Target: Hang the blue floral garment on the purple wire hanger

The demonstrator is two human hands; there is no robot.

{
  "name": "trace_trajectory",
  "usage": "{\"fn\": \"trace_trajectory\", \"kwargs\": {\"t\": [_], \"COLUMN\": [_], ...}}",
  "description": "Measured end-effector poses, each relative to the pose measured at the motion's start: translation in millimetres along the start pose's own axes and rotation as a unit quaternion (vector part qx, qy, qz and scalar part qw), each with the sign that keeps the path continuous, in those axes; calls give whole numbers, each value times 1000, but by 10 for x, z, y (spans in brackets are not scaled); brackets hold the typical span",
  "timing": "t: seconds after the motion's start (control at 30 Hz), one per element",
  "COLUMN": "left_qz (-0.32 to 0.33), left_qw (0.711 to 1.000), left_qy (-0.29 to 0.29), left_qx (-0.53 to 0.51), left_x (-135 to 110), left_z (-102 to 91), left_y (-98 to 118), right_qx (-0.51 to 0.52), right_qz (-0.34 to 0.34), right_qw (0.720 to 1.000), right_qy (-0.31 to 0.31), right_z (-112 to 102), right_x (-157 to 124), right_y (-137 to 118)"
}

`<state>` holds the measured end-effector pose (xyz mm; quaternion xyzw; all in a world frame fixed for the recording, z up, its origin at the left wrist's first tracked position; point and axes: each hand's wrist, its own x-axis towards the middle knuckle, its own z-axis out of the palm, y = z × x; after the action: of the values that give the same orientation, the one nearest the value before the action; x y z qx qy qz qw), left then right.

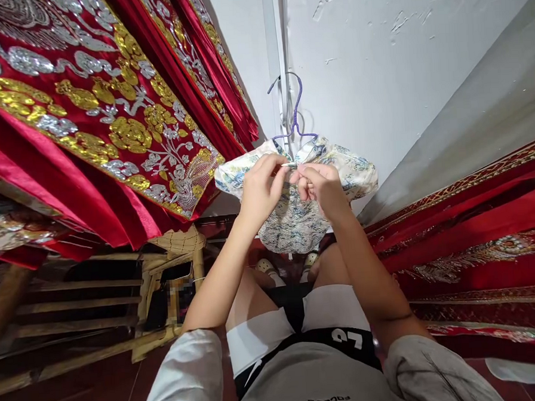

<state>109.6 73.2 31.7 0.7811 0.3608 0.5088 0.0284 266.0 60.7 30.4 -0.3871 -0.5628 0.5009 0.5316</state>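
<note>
A small pale garment [356,175] with a blue and gold pattern hangs in front of me on a purple hanger [295,112], against a white wall. My left hand [260,189] pinches the cloth at the collar, fingers closed on it. My right hand [318,186] is closed too, pinching the same spot at the collar right beside the left. Both hands cover the middle of the garment's neck, so what lies between the fingertips is hidden.
Red cloths [88,114] with gold and silver embroidery hang close on the left. More red embroidered cloth [476,243] lies on the right. Wooden furniture [164,278] stands low on the left. My legs and sandalled feet [271,272] are below.
</note>
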Motion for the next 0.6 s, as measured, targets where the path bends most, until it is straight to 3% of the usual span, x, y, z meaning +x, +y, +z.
{"fn": "trace_trajectory", "kwargs": {"t": [0.17,0.37,0.5,0.6], "left_qz": [5,12,-28,-105], "left_qw": [1000,1000,993,953], "left_qy": [-7,0,117,261], "left_qx": [22,16,-17,-115], "left_x": [-92,-68,13,-42], "left_z": [64,48,-63,-252], "left_y": [-10,55,35,-236], "right_qx": [-39,-53,-71,-53], "right_qz": [-46,-64,-27,30], "right_qw": [998,996,997,998], "right_qy": [15,36,35,13], "right_z": [-36,25,40,-2], "right_x": [-84,9,55,-89], "right_y": [224,168,397,644]}}
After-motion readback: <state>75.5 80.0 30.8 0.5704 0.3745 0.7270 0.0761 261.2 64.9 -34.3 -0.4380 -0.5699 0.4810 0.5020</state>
